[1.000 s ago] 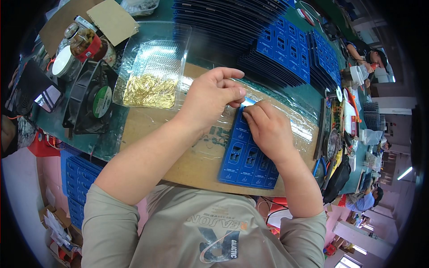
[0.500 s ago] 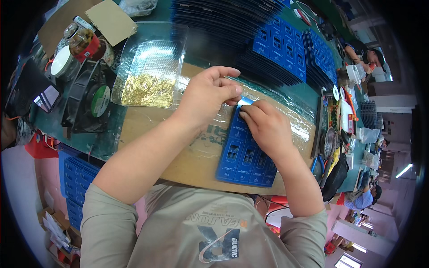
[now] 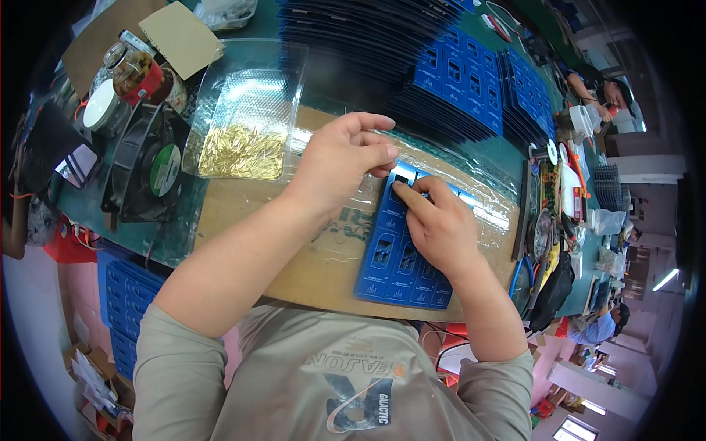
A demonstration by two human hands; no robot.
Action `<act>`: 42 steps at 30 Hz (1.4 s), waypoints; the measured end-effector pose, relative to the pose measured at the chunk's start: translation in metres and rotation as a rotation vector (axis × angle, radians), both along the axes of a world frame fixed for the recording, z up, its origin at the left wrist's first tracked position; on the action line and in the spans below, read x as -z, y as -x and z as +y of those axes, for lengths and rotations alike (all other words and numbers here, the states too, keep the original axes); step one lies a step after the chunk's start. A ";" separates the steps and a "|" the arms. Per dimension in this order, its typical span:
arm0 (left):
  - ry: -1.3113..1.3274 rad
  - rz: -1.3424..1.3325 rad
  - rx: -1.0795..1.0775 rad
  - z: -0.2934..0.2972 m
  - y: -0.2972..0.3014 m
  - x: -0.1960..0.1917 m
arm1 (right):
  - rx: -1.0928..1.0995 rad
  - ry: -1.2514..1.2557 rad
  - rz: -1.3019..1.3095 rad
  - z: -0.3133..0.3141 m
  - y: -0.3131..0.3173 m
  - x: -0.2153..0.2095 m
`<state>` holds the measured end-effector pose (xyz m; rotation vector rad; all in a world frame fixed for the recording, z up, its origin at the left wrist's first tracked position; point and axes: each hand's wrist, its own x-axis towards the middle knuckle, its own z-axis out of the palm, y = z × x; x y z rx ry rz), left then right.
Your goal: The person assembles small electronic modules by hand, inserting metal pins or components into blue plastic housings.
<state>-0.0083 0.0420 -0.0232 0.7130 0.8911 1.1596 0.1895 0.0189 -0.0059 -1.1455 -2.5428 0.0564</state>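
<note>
Above the bench my left hand [image 3: 351, 151] is closed, with thumb and fingertips curled together; what they pinch is too small to make out. My right hand [image 3: 443, 224] rests on a blue panel [image 3: 384, 285] of repeated printed cards with dark cut-out slots. Its thumb presses beside a slot near the panel's far left corner, and its forefinger is bent apart from the thumb. The panel lies on a brown board [image 3: 294, 275] under clear plastic film. Left of my left hand, a clear plastic tray [image 3: 298, 88] holds a heap of thin gold-coloured pins [image 3: 243, 153].
Tall stacks of blue panels [image 3: 460, 81] stand at the far side. A black fan [image 3: 147, 165], a jar [image 3: 136, 73] and a white-lidded tub [image 3: 99, 106] crowd the left. Tools, including blue-handled pliers [image 3: 523, 273], line the right edge. Other people [image 3: 603, 92] work farther right.
My right forefinger has drawn away from the thumb, uncovering a dark slot at the panel's far corner. My left hand stays almost where it was.
</note>
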 end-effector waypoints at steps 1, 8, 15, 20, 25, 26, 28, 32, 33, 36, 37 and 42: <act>0.001 0.003 0.006 0.000 0.000 0.000 | 0.003 -0.014 0.012 0.000 -0.001 0.000; 0.029 0.008 0.046 -0.003 -0.004 -0.006 | 0.112 0.137 0.250 -0.002 0.000 -0.006; 0.005 -0.013 0.121 -0.005 -0.006 -0.003 | 0.349 0.535 0.588 0.011 0.012 -0.020; 0.023 0.005 0.136 -0.007 -0.006 -0.007 | 0.364 0.740 0.717 0.018 0.009 -0.016; -0.019 0.000 0.118 -0.007 -0.007 -0.005 | 0.358 0.815 0.774 0.018 0.010 -0.012; -0.018 0.001 0.119 -0.007 -0.007 -0.004 | 0.344 0.829 0.794 0.018 0.010 -0.012; -0.018 -0.006 0.106 -0.007 -0.007 -0.003 | 0.331 0.846 0.817 0.017 0.009 -0.010; -0.006 -0.016 0.100 -0.007 -0.007 -0.004 | 0.368 0.871 0.903 0.015 0.009 -0.004; -0.006 -0.011 0.086 -0.006 -0.007 -0.003 | 0.377 0.839 0.976 0.013 0.009 -0.003; -0.005 -0.003 0.060 -0.004 -0.005 0.000 | 0.333 0.857 1.050 0.007 0.003 -0.010; -0.017 -0.003 0.052 -0.004 -0.005 0.000 | 0.335 0.866 1.047 0.005 0.000 -0.012; -0.022 -0.003 0.055 -0.005 -0.004 0.001 | 0.274 0.929 0.630 -0.013 -0.008 -0.021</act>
